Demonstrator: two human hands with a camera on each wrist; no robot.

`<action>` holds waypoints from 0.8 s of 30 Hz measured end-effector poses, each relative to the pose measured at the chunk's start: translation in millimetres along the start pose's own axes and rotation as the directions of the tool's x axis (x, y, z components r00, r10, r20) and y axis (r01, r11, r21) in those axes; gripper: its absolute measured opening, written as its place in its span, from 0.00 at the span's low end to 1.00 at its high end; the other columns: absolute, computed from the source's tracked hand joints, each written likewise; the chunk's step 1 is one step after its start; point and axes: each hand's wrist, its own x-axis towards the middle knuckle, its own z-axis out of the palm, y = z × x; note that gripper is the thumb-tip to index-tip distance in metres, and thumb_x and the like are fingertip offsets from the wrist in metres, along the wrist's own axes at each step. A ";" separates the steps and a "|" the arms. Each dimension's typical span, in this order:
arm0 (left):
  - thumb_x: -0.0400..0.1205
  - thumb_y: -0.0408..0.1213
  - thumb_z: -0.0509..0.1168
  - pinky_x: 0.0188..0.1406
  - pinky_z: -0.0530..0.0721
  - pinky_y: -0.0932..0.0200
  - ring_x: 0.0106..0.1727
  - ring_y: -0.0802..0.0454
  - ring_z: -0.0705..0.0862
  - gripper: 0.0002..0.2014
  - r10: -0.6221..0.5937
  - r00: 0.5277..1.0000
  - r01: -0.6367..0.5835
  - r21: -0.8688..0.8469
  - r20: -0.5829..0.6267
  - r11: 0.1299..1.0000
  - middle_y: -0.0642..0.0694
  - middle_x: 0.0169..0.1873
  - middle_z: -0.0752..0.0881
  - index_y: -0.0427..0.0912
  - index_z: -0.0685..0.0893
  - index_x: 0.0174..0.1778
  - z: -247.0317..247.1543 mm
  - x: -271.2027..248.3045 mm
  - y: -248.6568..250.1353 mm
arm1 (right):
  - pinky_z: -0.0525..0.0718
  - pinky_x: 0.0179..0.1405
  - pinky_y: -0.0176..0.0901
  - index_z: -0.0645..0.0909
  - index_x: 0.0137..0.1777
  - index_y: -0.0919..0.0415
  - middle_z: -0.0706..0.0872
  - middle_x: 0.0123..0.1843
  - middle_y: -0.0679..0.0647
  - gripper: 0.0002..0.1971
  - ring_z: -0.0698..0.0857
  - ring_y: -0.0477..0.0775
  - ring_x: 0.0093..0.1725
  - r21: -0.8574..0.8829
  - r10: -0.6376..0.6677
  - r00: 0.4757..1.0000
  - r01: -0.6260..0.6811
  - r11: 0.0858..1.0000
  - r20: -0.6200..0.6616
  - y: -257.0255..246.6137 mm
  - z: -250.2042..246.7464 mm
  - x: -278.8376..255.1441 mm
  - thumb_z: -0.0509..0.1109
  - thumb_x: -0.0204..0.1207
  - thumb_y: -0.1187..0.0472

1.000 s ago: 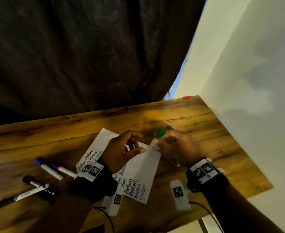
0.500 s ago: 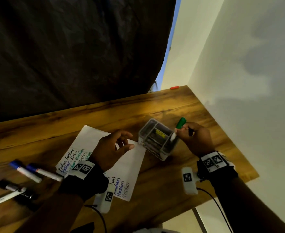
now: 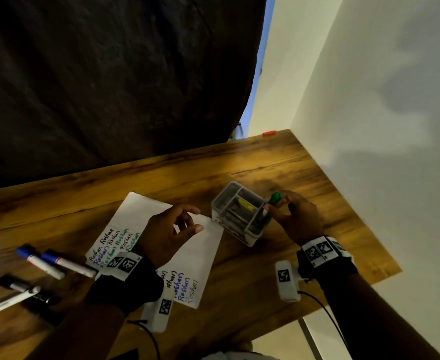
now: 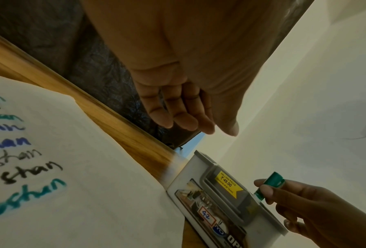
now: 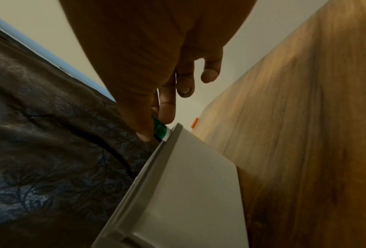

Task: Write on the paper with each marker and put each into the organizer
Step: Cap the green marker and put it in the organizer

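My right hand (image 3: 290, 216) pinches the green-capped marker (image 3: 274, 199) by its top end, and its lower part stands inside the right compartment of the grey organizer (image 3: 224, 203). The left wrist view shows the green marker (image 4: 271, 183) entering the organizer (image 4: 201, 169), with the right hand's fingers (image 4: 266, 193) round it. In the right wrist view the green marker (image 5: 159, 130) meets the organizer (image 5: 188, 184) rim. My left hand (image 3: 172, 235) hovers over the white paper (image 3: 140, 214), fingers loosely curved, holding nothing. The paper (image 4: 71, 167) carries handwritten words in several colours.
Two blue-capped markers (image 3: 55, 261) and two black-capped markers (image 3: 16, 292) lie on the wooden table (image 3: 265, 165) at the left. A dark curtain hangs behind the table. A white wall runs along the table's right edge. A small orange piece (image 3: 269, 133) sits at the far corner.
My right hand carried the green marker from the paper to the organizer and lowered it into the right compartment. The left hand stayed over the paper.
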 end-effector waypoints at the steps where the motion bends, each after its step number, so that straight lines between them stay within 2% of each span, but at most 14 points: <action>1: 0.79 0.50 0.70 0.46 0.82 0.63 0.47 0.62 0.84 0.13 0.001 1.000 -0.001 -0.001 -0.001 1.000 0.57 0.41 0.86 0.59 0.80 0.58 -0.5 -0.7 -0.1 | 0.75 0.37 0.33 0.87 0.46 0.59 0.89 0.43 0.50 0.12 0.80 0.45 0.37 0.011 0.017 1.000 -0.017 1.000 0.009 -1.4 -1.9 0.5 0.83 0.67 0.55; 3: 0.79 0.51 0.70 0.46 0.81 0.64 0.46 0.63 0.83 0.14 0.005 1.000 -0.005 0.002 -0.008 1.000 0.57 0.41 0.86 0.58 0.80 0.59 -1.2 -2.1 -0.8 | 0.76 0.42 0.33 0.85 0.60 0.55 0.86 0.46 0.48 0.21 0.83 0.45 0.44 0.007 0.033 0.999 -0.033 0.999 0.028 -2.9 -5.3 1.2 0.82 0.68 0.53; 4: 0.78 0.51 0.70 0.45 0.80 0.65 0.46 0.63 0.83 0.14 0.006 1.000 -0.006 0.003 -0.011 1.000 0.57 0.41 0.86 0.58 0.80 0.59 -1.2 -2.4 -1.1 | 0.77 0.43 0.35 0.83 0.64 0.53 0.85 0.48 0.48 0.24 0.83 0.46 0.45 0.000 0.029 0.999 -0.029 1.000 0.020 -2.6 -6.3 2.2 0.82 0.68 0.52; 6: 0.78 0.51 0.70 0.45 0.80 0.66 0.46 0.64 0.83 0.14 0.006 1.000 -0.006 0.005 -0.011 1.000 0.58 0.41 0.86 0.57 0.80 0.59 -1.3 -3.3 -1.7 | 0.78 0.41 0.35 0.82 0.66 0.52 0.83 0.49 0.50 0.27 0.81 0.46 0.42 0.012 0.021 1.000 -0.021 1.000 -0.004 -3.8 -9.0 3.3 0.83 0.66 0.51; 9: 0.78 0.52 0.70 0.47 0.82 0.63 0.47 0.64 0.83 0.14 0.011 1.000 -0.011 0.003 -0.013 1.000 0.58 0.41 0.86 0.60 0.80 0.59 -2.8 -5.5 -5.5 | 0.72 0.34 0.25 0.80 0.68 0.53 0.81 0.48 0.50 0.31 0.77 0.45 0.32 0.025 0.008 1.000 -0.007 1.000 -0.030 -7.7 -13.4 3.4 0.84 0.64 0.51; 11: 0.78 0.53 0.70 0.48 0.83 0.61 0.48 0.66 0.82 0.13 0.015 1.000 -0.015 0.003 -0.015 1.000 0.58 0.41 0.86 0.61 0.80 0.58 -4.1 -6.7 -9.4 | 0.71 0.34 0.25 0.79 0.69 0.51 0.80 0.48 0.50 0.32 0.79 0.47 0.35 0.013 0.000 1.000 0.000 1.000 -0.030 -9.3 -16.4 3.5 0.84 0.64 0.50; 13: 0.78 0.53 0.70 0.48 0.83 0.60 0.48 0.66 0.82 0.13 0.014 1.000 -0.014 0.003 -0.014 1.000 0.58 0.41 0.86 0.61 0.80 0.58 -6.5 -8.9 -11.2 | 0.73 0.36 0.31 0.77 0.71 0.46 0.80 0.49 0.50 0.34 0.81 0.52 0.39 0.004 0.001 1.000 -0.001 1.000 0.000 -12.2 -18.8 2.7 0.82 0.64 0.46; 15: 0.78 0.53 0.70 0.49 0.84 0.59 0.48 0.66 0.82 0.13 0.019 0.999 -0.019 -0.002 -0.027 1.000 0.58 0.41 0.86 0.61 0.80 0.58 -8.7 -10.4 -14.2 | 0.76 0.43 0.39 0.73 0.72 0.42 0.80 0.53 0.51 0.36 0.81 0.52 0.46 -0.006 0.022 1.000 -0.022 1.000 0.015 -16.9 -21.8 1.0 0.79 0.63 0.41; 18: 0.78 0.53 0.70 0.49 0.85 0.57 0.47 0.65 0.83 0.13 0.032 0.999 -0.031 0.009 -0.044 0.999 0.59 0.40 0.85 0.60 0.80 0.58 -13.9 -15.2 -19.1 | 0.81 0.55 0.50 0.70 0.74 0.41 0.79 0.61 0.52 0.38 0.79 0.51 0.59 -0.038 0.039 0.998 -0.041 0.998 -0.053 -34.7 -28.2 -2.6 0.78 0.64 0.40; 21: 0.79 0.53 0.70 0.50 0.86 0.56 0.45 0.64 0.84 0.12 0.021 0.998 -0.020 0.018 -0.052 1.000 0.59 0.41 0.85 0.61 0.80 0.57 -21.9 -21.8 -24.3 | 0.81 0.58 0.64 0.72 0.73 0.42 0.77 0.63 0.50 0.33 0.79 0.54 0.63 -0.056 -0.088 0.989 0.082 0.995 -0.120 -64.8 -31.4 -4.1 0.76 0.68 0.41; 24: 0.79 0.52 0.70 0.50 0.85 0.57 0.45 0.62 0.85 0.13 -0.032 0.998 0.033 0.021 -0.047 0.999 0.58 0.41 0.86 0.60 0.79 0.58 -34.0 -32.7 -33.8 | 0.78 0.60 0.68 0.75 0.69 0.42 0.78 0.62 0.49 0.26 0.79 0.54 0.64 -0.033 -0.185 0.981 0.183 0.983 -0.056 -102.0 -19.1 -2.7 0.73 0.71 0.41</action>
